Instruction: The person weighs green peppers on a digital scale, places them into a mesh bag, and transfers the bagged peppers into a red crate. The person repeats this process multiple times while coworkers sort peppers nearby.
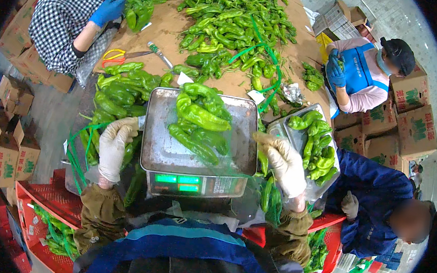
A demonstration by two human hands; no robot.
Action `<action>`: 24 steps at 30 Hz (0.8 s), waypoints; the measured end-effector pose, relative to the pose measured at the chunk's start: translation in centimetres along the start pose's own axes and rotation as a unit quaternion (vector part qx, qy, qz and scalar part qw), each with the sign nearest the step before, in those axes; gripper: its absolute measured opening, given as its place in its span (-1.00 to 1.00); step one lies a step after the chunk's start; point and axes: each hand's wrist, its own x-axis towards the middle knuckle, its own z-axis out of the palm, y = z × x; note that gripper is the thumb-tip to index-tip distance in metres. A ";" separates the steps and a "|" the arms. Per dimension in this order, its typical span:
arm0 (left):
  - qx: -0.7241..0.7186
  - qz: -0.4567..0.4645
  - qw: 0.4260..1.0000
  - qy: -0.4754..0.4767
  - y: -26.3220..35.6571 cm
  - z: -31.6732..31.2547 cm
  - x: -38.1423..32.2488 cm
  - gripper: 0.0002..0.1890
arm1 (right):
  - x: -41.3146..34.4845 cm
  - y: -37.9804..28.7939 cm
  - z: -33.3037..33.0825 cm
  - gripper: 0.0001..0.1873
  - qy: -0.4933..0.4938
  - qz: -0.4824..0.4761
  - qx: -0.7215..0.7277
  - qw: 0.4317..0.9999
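In front of me stands a digital scale with a metal pan [200,161] and a lit green display [178,182]. Several green peppers [204,116] lie on the pan, partly veiled by thin green mesh [216,163]. My left hand [115,147], in a whitish glove, is at the pan's left edge, its fingertips closed on a small white tag [141,122]. My right hand [283,163], gloved alike, is by the pan's right edge. Its fingertips are blurred against green mesh, so its hold is unclear. Loose peppers [116,93] lie beyond my left hand.
A large pepper heap [231,26] covers the far table. Scissors [115,57] and a knife [159,55] lie left of it. A tray of peppers [333,166] stands right. Red crates [48,196] flank me. Co-workers stand left [66,20] and right [362,74], [375,202].
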 end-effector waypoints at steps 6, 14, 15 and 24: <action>-0.026 -0.032 0.999 -0.007 -0.8 1.7 0.0 -0.78 | 11.8 -0.8 0.2 -0.70 -0.022 -0.058 -0.114 0.992; -0.057 -0.041 0.998 0.005 -0.4 1.8 -1.6 -0.80 | 29.8 6.6 10.6 -0.17 -0.084 -0.058 -0.347 0.932; -0.059 -0.029 0.998 0.006 -0.6 1.7 -1.9 -0.80 | 31.2 8.1 12.1 -0.03 -0.081 -0.061 -0.411 0.906; -0.069 -0.032 0.997 -0.007 0.5 1.9 -2.1 -0.80 | 30.0 8.9 7.7 -0.43 -0.012 0.078 -0.132 0.988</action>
